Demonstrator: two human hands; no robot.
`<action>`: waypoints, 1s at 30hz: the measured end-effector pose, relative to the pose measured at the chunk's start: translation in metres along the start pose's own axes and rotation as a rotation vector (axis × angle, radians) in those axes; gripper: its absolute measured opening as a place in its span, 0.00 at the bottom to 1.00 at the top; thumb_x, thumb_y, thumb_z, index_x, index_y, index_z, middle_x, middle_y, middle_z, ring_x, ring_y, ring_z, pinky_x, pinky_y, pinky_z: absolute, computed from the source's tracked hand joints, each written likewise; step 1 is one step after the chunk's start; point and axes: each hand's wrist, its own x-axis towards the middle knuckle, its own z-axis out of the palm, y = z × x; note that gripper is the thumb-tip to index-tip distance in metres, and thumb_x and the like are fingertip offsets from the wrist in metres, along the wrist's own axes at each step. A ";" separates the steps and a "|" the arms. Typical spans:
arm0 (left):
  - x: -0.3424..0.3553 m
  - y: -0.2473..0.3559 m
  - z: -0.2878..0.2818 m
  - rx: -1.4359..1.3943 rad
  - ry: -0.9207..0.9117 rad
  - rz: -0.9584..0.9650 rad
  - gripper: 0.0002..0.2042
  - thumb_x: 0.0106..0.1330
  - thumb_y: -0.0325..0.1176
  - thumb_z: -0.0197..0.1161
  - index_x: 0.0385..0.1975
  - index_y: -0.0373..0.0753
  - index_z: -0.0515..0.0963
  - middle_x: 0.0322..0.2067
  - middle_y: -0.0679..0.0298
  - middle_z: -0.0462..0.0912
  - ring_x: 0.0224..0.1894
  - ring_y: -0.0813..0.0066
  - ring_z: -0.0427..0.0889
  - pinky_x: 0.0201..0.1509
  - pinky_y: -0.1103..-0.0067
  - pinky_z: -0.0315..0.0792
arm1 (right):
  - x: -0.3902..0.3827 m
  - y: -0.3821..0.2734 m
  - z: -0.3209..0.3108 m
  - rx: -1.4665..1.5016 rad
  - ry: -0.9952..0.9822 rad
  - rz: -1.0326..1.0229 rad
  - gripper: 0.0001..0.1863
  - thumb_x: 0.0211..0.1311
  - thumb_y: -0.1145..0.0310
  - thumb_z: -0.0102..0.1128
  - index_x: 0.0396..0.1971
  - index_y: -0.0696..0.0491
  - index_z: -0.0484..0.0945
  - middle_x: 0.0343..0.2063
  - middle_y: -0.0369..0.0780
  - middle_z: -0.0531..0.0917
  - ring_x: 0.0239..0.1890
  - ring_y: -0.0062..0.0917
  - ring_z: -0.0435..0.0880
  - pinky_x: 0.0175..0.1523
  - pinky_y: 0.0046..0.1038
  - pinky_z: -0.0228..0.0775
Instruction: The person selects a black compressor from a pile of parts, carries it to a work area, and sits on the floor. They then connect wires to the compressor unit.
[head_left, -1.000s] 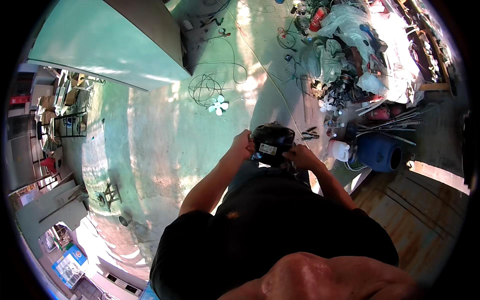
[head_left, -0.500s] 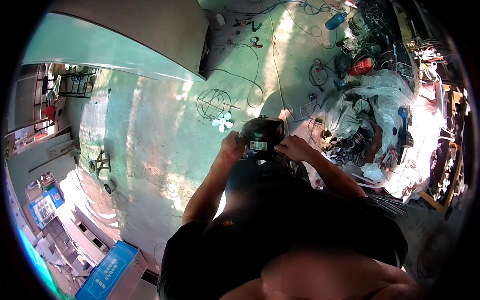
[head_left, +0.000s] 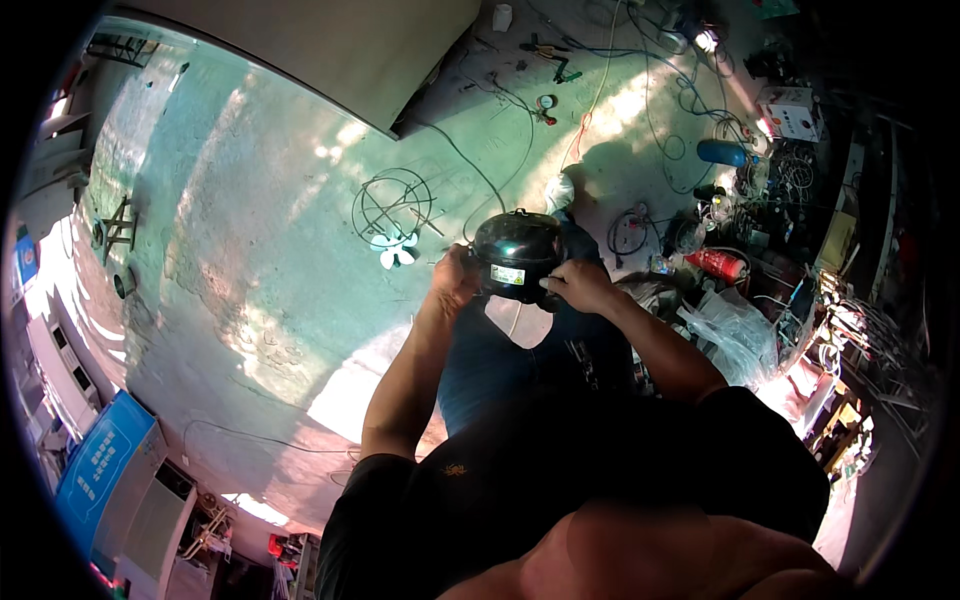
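Note:
Between my two hands is a glossy black, domed compressor (head_left: 518, 243) with a pale label on its front, held in front of my body above the floor. My left hand (head_left: 456, 277) is closed on its left side. On the lower right side my right hand (head_left: 583, 287) grips it, thumb against the casing. What exactly the fingers wrap round underneath is hidden. Just left of the compressor, a white fan blade (head_left: 394, 250) lies on the floor beside a round wire guard (head_left: 392, 208).
A large cabinet (head_left: 330, 50) stands ahead. Hoses and a pressure gauge (head_left: 545, 102) lie on the floor. To the right are a blue cylinder (head_left: 722, 152), a red cylinder (head_left: 718, 264), plastic sheeting (head_left: 735, 330) and piled scrap. A blue-topped box (head_left: 105, 465) stands at the lower left.
My view has swung to the right, and one leg now reaches forward with its foot showing beyond the compressor. Both hands keep their hold on the compressor.

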 end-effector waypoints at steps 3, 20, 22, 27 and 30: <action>0.054 0.013 -0.013 -0.089 0.037 0.021 0.13 0.76 0.42 0.51 0.26 0.49 0.68 0.19 0.72 0.66 0.16 0.82 0.59 0.18 0.82 0.50 | 0.084 0.038 -0.012 0.005 -0.111 -0.074 0.22 0.68 0.52 0.60 0.24 0.56 0.85 0.24 0.46 0.86 0.32 0.41 0.87 0.40 0.40 0.76; 0.389 -0.002 -0.075 -0.743 0.131 0.212 0.11 0.70 0.36 0.53 0.27 0.36 0.69 0.20 0.66 0.69 0.14 0.81 0.59 0.17 0.84 0.55 | 0.475 0.162 -0.018 -0.512 -0.593 -0.356 0.19 0.67 0.54 0.60 0.30 0.56 0.87 0.29 0.47 0.88 0.38 0.41 0.88 0.49 0.41 0.76; 0.414 0.003 -0.086 -0.730 0.135 0.272 0.10 0.69 0.35 0.53 0.28 0.36 0.69 0.20 0.67 0.69 0.13 0.82 0.58 0.16 0.84 0.55 | 0.505 0.173 -0.006 -0.516 -0.617 -0.399 0.19 0.66 0.54 0.60 0.30 0.55 0.88 0.29 0.45 0.88 0.37 0.41 0.88 0.49 0.41 0.75; 0.452 0.006 -0.132 -0.795 0.142 0.336 0.11 0.69 0.37 0.52 0.30 0.35 0.69 0.20 0.69 0.67 0.13 0.83 0.57 0.16 0.84 0.51 | 0.573 0.170 0.038 -0.641 -0.629 -0.589 0.19 0.66 0.53 0.60 0.28 0.53 0.89 0.27 0.43 0.88 0.34 0.39 0.88 0.45 0.41 0.76; 0.467 0.012 -0.145 -0.816 0.091 0.376 0.10 0.68 0.36 0.52 0.31 0.34 0.68 0.22 0.68 0.68 0.13 0.83 0.56 0.16 0.84 0.51 | 0.601 0.167 0.046 -0.686 -0.623 -0.654 0.19 0.66 0.53 0.61 0.28 0.53 0.89 0.27 0.44 0.88 0.34 0.39 0.88 0.44 0.41 0.76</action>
